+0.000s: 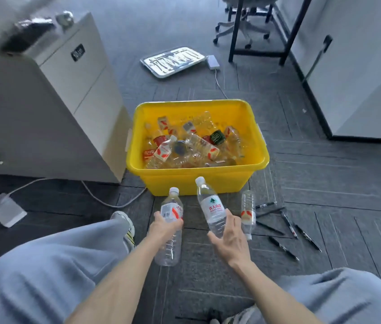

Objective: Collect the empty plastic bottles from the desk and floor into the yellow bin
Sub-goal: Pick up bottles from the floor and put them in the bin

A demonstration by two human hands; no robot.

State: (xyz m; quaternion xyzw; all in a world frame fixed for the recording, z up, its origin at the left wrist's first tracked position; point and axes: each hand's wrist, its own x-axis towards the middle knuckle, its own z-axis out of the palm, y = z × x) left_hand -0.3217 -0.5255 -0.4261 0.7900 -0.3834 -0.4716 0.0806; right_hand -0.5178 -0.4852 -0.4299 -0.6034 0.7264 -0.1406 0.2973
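Two empties just short of the yellow bin (185, 181), orange-label bottle (172, 206) gripped in my left hand (166, 226), green-logo bottle (209, 204) clasped in my right hand (229, 237): I judge best lifted over the rim, caps first, then released.

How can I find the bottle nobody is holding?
Find the yellow bin on the floor. Just in front of its right corner, beside the black pens, lies a clear bottle. It is the only bottle outside the bin that nobody holds.
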